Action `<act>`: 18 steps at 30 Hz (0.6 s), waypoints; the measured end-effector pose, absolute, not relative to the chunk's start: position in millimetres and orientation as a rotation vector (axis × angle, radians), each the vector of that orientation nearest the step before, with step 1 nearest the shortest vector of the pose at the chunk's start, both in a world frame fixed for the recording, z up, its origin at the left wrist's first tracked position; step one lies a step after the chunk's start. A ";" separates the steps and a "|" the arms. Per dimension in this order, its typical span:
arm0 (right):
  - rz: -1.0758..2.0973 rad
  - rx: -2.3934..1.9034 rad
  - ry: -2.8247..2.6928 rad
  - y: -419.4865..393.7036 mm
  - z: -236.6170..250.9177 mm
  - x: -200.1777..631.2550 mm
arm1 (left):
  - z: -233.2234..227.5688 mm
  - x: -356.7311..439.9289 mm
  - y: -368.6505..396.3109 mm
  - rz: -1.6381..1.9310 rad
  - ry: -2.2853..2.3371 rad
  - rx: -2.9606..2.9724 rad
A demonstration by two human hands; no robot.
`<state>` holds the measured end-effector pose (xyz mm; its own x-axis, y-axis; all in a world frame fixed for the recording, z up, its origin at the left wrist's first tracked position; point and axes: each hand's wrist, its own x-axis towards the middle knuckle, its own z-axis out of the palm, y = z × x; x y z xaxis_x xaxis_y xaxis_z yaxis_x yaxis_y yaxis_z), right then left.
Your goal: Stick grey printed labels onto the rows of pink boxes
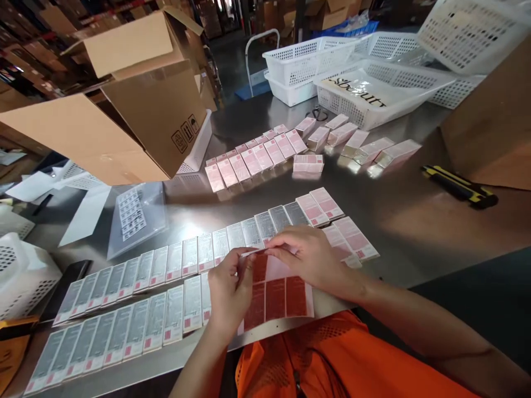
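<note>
Between my hands is a label sheet [275,298] with several shiny, reddish-looking rectangular labels; a strip at its upper right is bare backing. My left hand [231,290] pinches the sheet's upper left edge between thumb and fingers. My right hand [313,257] is closed at the sheet's top edge, thumb and forefinger pressed together; whether a loose label is in that pinch cannot be made out. Under and beyond the hands lie two long rows of small flat boxes. Most carry silvery labels [136,326], while pink-and-white boxes [352,237] at the right end show none.
More pink boxes [257,160] stand grouped farther back. A yellow-and-black cutter [460,185] lies at right. White baskets [385,88] line the back, an open carton [153,116] rises at left, and a clear plastic sleeve [139,215] with a printed sheet lies below it.
</note>
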<state>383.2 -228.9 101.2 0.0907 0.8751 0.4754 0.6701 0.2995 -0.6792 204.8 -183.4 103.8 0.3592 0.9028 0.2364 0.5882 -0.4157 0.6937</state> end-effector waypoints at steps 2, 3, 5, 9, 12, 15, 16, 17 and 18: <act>0.161 -1.373 -1.560 -229.5 94.4 379.1 | 103.4 208.1 -186.8 0.856 1.340 2.096; 0.098 -1.341 -1.520 -229.5 91.3 377.1 | 103.4 209.7 -188.7 0.872 1.365 2.061; -0.006 -1.287 -1.445 -229.6 86.1 373.2 | 103.5 212.4 -192.6 0.903 1.394 1.968; -0.066 -1.268 -1.386 -231.2 82.5 368.5 | 103.2 213.2 -196.0 0.890 1.393 1.862; -0.078 -1.314 -1.434 -232.9 83.0 368.5 | 102.3 212.8 -195.4 0.861 1.316 1.784; -0.108 -1.356 -1.535 -233.7 80.1 370.1 | 99.2 214.3 -194.1 0.912 1.191 1.579; -0.122 -1.358 -1.586 -234.0 78.1 370.6 | 97.5 214.7 -192.9 0.928 1.156 1.485; -0.137 -1.359 -1.648 -234.8 75.7 371.2 | 95.5 214.7 -191.1 0.931 1.125 1.391; -0.152 -1.362 -1.716 -236.3 73.4 371.8 | 93.3 214.1 -188.2 0.925 1.104 1.305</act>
<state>371.8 -236.3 73.4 0.0243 0.7124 0.7013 0.8243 0.3827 -0.4173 214.1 -188.2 93.3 0.2505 0.9636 -0.0930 0.0773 0.0758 0.9941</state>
